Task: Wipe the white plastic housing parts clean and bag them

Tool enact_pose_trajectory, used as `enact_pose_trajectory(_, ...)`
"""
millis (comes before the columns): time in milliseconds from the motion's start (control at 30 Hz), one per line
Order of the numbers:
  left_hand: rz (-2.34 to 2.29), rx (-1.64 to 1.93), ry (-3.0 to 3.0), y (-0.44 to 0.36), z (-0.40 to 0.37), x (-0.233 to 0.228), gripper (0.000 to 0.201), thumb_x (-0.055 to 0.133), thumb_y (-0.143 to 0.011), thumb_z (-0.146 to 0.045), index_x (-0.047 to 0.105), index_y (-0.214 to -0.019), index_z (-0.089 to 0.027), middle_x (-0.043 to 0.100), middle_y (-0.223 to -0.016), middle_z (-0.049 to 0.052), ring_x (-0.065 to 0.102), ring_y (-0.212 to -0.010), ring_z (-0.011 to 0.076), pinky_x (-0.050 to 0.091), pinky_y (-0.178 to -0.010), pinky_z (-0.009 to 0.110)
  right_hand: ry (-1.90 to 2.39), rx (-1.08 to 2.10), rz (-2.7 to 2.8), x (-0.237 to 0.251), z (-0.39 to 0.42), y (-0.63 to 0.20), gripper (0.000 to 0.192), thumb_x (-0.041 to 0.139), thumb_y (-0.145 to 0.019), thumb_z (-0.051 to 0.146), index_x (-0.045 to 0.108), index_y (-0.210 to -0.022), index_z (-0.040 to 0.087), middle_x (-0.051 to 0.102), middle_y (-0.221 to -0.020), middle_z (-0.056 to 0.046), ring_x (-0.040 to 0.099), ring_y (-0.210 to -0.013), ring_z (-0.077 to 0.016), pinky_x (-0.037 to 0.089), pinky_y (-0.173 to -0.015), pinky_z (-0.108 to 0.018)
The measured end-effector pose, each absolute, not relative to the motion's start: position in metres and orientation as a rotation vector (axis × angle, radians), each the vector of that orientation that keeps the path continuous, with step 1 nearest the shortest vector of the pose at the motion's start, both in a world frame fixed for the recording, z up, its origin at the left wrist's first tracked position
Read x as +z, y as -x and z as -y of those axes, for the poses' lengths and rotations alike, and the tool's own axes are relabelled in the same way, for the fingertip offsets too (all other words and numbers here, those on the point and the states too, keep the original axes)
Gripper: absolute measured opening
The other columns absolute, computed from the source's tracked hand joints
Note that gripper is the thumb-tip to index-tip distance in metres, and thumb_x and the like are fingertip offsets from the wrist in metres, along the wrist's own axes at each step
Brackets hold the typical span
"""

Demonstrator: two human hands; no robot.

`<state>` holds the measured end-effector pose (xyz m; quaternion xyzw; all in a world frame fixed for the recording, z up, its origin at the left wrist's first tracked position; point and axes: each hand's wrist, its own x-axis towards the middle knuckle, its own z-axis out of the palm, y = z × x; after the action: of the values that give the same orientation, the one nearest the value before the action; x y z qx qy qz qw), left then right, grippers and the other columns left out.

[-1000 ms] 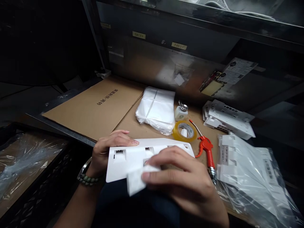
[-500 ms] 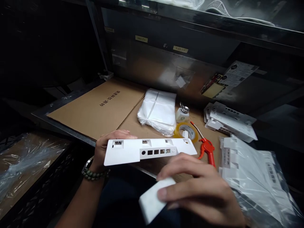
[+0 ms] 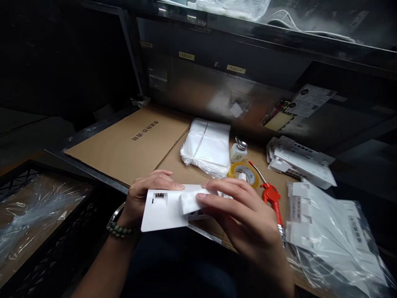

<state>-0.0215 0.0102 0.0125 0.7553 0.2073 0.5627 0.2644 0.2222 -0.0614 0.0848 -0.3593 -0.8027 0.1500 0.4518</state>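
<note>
My left hand [image 3: 151,190] grips a white plastic panel with port cutouts [image 3: 164,215] by its far-left edge, the thumb hidden from view. Between the fingers and thumb of my right hand [image 3: 245,211] is a white sponge block [image 3: 192,201], which lies against the panel's face near its middle. Sponge and fingers cover most of the cutouts, though one socket opening at the panel's left end still shows. The panel is held up over the table's front edge, tilted toward me.
Behind the hands are a stack of clear plastic bags [image 3: 206,145], a pump bottle [image 3: 238,151], a tape roll [image 3: 245,173] and a red air gun [image 3: 271,194]. Bagged white parts [image 3: 331,231] and stacked panels [image 3: 300,157] lie right. Cardboard [image 3: 124,145] and a black crate [image 3: 27,269] are left.
My right hand has brought the sponge block up and left from below the panel onto its face. The panel has come slightly lower and shows more of its face.
</note>
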Motion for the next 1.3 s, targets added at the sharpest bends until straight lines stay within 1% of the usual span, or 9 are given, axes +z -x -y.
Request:
enact_pose_trajectory(167, -0.5, 1.465, -2.083, 0.023, -0.013, 0.017, 0.014, 0.074, -0.096, -0.033, 0.078, -0.102, -0.021, 0.083, -0.092, 0.004, 0.078, -0.079, 0.0183, 0.054, -0.098, 0.036, 0.712, 0.56, 2.175, 0.088, 0.057, -0.225, 0.026, 0.06, -0.1, 0.009, 0.076, -0.118, 0.019, 0.074, -0.122, -0.004, 0.061, -0.115, -0.0182, 0.052, -0.102, -0.032)
enact_pose_trajectory(333, -0.43, 1.391, -2.071, 0.02, -0.014, 0.018, 0.013, 0.072, -0.098, -0.032, 0.077, -0.098, -0.02, 0.083, -0.092, 0.004, 0.078, -0.08, 0.0174, 0.053, -0.099, 0.034, 0.696, 0.503, 2.148, 0.088, 0.049, -0.226, 0.029, 0.061, -0.099, 0.006, 0.075, -0.119, 0.021, 0.073, -0.126, -0.003, 0.062, -0.119, -0.0173, 0.05, -0.108, -0.033)
enact_pose_trajectory(500, -0.411, 1.349, -2.077, 0.021, -0.016, 0.018, 0.017, 0.066, -0.101, -0.035, 0.078, -0.098, -0.022, 0.083, -0.091, 0.004, 0.079, -0.08, 0.0177, 0.054, -0.097, 0.034, 0.597, 0.628, 2.213, 0.088, 0.044, -0.226, 0.024, 0.054, -0.105, 0.014, 0.076, -0.114, 0.02, 0.074, -0.127, -0.005, 0.064, -0.121, -0.0167, 0.052, -0.108, -0.031)
enact_pose_trajectory(633, -0.404, 1.345, -2.094, 0.021, -0.017, 0.017, 0.01, 0.072, -0.097, -0.03, 0.077, -0.1, -0.022, 0.083, -0.093, 0.005, 0.079, -0.078, 0.0187, 0.055, -0.096, 0.034, 0.669, 0.587, 2.193, 0.089, 0.042, -0.23, 0.024, 0.057, -0.102, 0.011, 0.075, -0.115, 0.021, 0.074, -0.128, -0.006, 0.065, -0.122, -0.0177, 0.053, -0.108, -0.034)
enact_pose_trajectory(800, -0.395, 1.354, -2.081, 0.018, -0.016, 0.015, 0.015, 0.064, -0.101, -0.031, 0.075, -0.093, -0.024, 0.082, -0.085, 0.003, 0.077, -0.072, 0.0192, 0.057, -0.091, 0.038, 0.622, 0.648, 2.218, 0.098, 0.046, -0.222, 0.025, 0.051, -0.104, 0.009, 0.072, -0.112, 0.019, 0.074, -0.13, -0.005, 0.064, -0.127, -0.0149, 0.05, -0.113, -0.029)
enact_pose_trajectory(900, -0.389, 1.355, -2.081, 0.016, -0.017, 0.014, 0.009, 0.068, -0.099, -0.029, 0.075, -0.095, -0.024, 0.081, -0.083, 0.002, 0.077, -0.073, 0.0196, 0.057, -0.091, 0.038, 0.695, 0.625, 2.167, 0.101, 0.046, -0.219, 0.022, 0.051, -0.105, 0.011, 0.07, -0.114, 0.019, 0.073, -0.13, -0.007, 0.063, -0.129, -0.0156, 0.049, -0.114, -0.031)
enact_pose_trajectory(1067, -0.375, 1.344, -2.066, 0.015, -0.017, 0.014, 0.02, 0.063, -0.102, -0.031, 0.074, -0.088, -0.023, 0.081, -0.083, 0.003, 0.077, -0.073, 0.0178, 0.056, -0.093, 0.034, 0.631, 0.685, 2.234, 0.102, 0.047, -0.218, 0.025, 0.046, -0.105, 0.008, 0.068, -0.112, 0.018, 0.071, -0.135, -0.006, 0.061, -0.132, -0.0139, 0.048, -0.116, -0.03)
enact_pose_trajectory(1200, -0.382, 1.33, -2.076, 0.015, -0.016, 0.016, 0.009, 0.069, -0.098, -0.027, 0.075, -0.094, -0.022, 0.082, -0.084, 0.003, 0.077, -0.074, 0.0189, 0.056, -0.093, 0.035, 0.726, 0.674, 2.198, 0.101, 0.05, -0.221, 0.02, 0.05, -0.106, 0.012, 0.067, -0.115, 0.02, 0.071, -0.132, -0.006, 0.06, -0.133, -0.0157, 0.049, -0.115, -0.032)
enact_pose_trajectory(1300, -0.379, 1.326, -2.071, 0.016, -0.015, 0.015, 0.015, 0.064, -0.101, -0.031, 0.075, -0.094, -0.024, 0.082, -0.084, 0.004, 0.077, -0.073, 0.0204, 0.057, -0.09, 0.038, 0.655, 0.68, 2.263, 0.1, 0.054, -0.221, 0.024, 0.047, -0.106, 0.011, 0.068, -0.114, 0.02, 0.07, -0.136, -0.005, 0.06, -0.133, -0.015, 0.048, -0.116, -0.031)
